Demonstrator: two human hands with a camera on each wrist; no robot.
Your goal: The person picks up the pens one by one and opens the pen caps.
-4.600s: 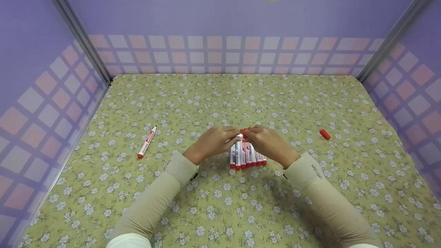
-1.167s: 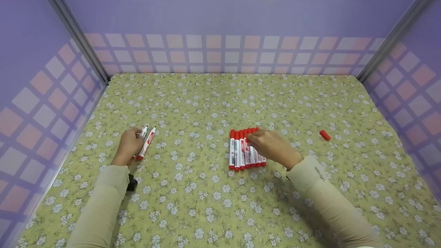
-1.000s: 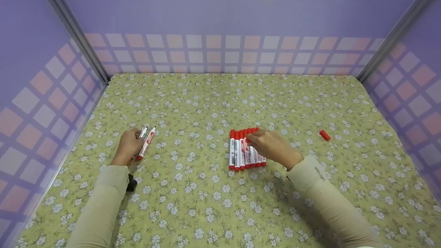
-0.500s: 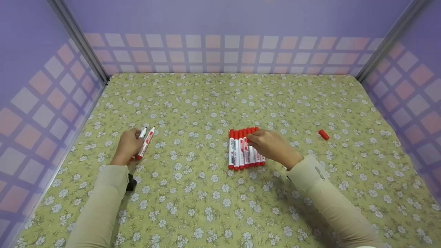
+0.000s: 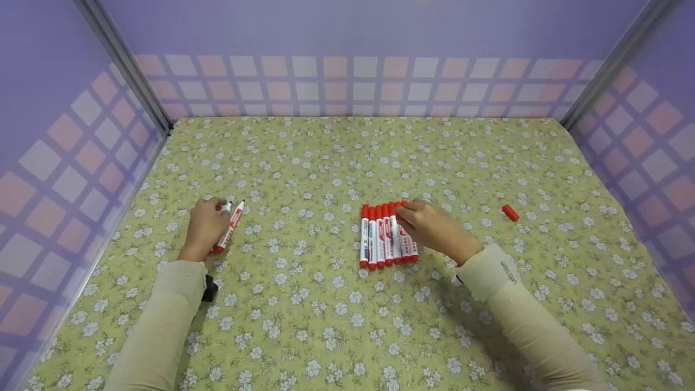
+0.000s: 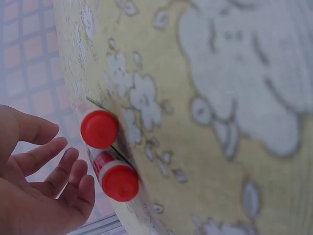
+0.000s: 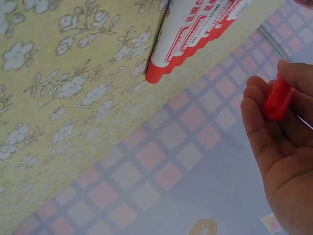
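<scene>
At the left of the head view, my left hand (image 5: pixel 206 225) hovers beside two uncapped markers that lie side by side. In the left wrist view its fingers are loosely bent and apart from the markers' red end plugs (image 6: pixel 99 129). The nearer marker is mostly hidden by that hand in the head view; the other uncapped marker (image 5: pixel 231 227) shows its white body and dark tip. My right hand (image 5: pixel 434 225) pinches a red cap (image 7: pixel 279 102) between thumb and fingers, over the right end of a row of capped red-and-white markers (image 5: pixel 380 239).
A loose red cap (image 5: pixel 510 212) lies to the right on the flowered tablecloth (image 5: pixel 336 326). Purple walls with a checked band (image 5: pixel 320 81) enclose the table at the back and both sides.
Earlier both hands met over the row; the left hand then brought an uncapped marker to the left, laid it beside the other and released it. The right hand has shifted slightly right.
</scene>
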